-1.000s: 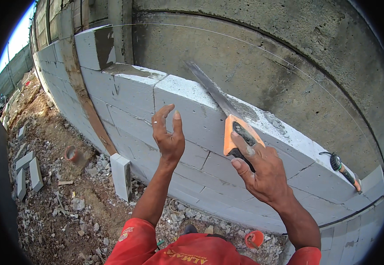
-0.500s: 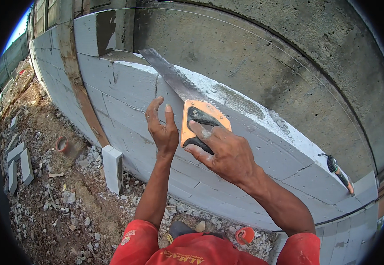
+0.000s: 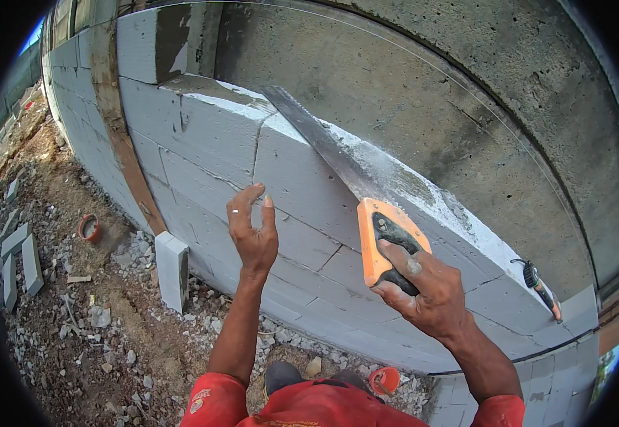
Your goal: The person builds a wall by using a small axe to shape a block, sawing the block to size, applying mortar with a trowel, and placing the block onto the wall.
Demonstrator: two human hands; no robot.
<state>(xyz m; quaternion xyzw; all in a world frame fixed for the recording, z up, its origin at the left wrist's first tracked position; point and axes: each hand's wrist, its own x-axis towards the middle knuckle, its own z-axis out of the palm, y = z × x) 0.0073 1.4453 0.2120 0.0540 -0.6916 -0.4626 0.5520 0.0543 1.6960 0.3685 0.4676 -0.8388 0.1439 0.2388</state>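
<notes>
My right hand point(image 3: 430, 288) is closed around the orange-and-black handle of a handsaw point(image 3: 321, 144). Its long grey blade slants up and left across the white, dusty top edge of a light-grey block wall point(image 3: 203, 135). The blade's tip reaches near a vertical joint between two blocks. My left hand point(image 3: 254, 231) hovers in front of the wall face, left of the saw handle, fingers curved and apart with nothing in them. One left finger has a small white band or patch.
A wooden plank point(image 3: 121, 128) stands against the wall, with an upright block point(image 3: 171, 270) at its foot. Orange buckets point(image 3: 90, 229) and loose blocks point(image 3: 32, 263) rest on rubble. A black-and-orange tool point(image 3: 537, 285) lies atop the wall. Behind rises a concrete wall point(image 3: 409, 92), crossed by a string.
My right hand has drawn the saw down and to the right along the wall top. The left hand has shifted slightly lower and stays empty.
</notes>
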